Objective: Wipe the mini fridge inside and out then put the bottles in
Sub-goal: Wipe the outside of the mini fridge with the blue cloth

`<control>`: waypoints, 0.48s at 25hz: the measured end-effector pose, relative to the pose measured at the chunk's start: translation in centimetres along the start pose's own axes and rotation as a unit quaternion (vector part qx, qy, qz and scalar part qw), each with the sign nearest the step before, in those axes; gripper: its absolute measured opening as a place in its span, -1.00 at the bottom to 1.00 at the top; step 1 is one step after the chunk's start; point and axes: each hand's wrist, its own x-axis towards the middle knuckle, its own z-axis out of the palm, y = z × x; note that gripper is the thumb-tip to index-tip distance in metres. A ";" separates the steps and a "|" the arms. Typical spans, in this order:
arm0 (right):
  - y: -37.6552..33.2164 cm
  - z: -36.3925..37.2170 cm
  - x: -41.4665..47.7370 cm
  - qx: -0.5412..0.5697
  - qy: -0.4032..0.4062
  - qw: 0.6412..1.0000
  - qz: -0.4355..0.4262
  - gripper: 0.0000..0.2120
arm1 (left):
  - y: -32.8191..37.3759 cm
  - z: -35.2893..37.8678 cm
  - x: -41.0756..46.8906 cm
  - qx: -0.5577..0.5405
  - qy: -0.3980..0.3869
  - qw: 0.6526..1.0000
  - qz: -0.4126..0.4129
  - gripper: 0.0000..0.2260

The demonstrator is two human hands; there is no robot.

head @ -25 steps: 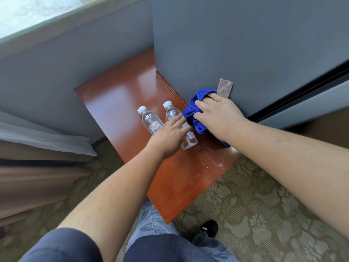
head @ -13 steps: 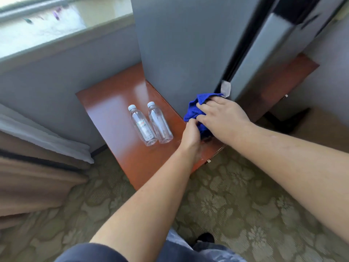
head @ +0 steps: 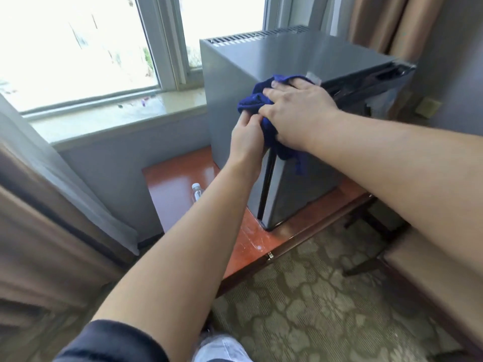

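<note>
A grey mini fridge stands on a red-brown wooden table, its door shut with a dark seam down the front corner. A crumpled blue cloth is pressed against the fridge's upper front corner. My right hand lies flat over the cloth and grips it. My left hand pinches the cloth's lower edge from below. One clear plastic bottle with a white cap lies on the table left of the fridge, mostly hidden behind my left forearm.
A window and pale sill run behind the table. Brown curtains hang at left and at the far right. Patterned carpet covers the floor. A dark chair frame stands at right.
Both hands rose with the blue cloth from the fridge's base near the tabletop to its upper front corner. The view tilted up, and my left forearm now covers most of the bottles.
</note>
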 end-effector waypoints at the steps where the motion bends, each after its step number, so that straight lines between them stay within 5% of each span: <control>1: -0.2 0.1 0.1 0.006 -0.007 1.000 0.001 -0.59 | -0.1 -0.3 0.1 0.016 -0.009 1.000 -0.002 -0.66; 12: -10.1 10.6 8.9 0.000 -0.126 0.990 -0.069 -0.53 | -8.7 -9.2 8.4 -0.001 0.069 0.989 -0.130 -0.66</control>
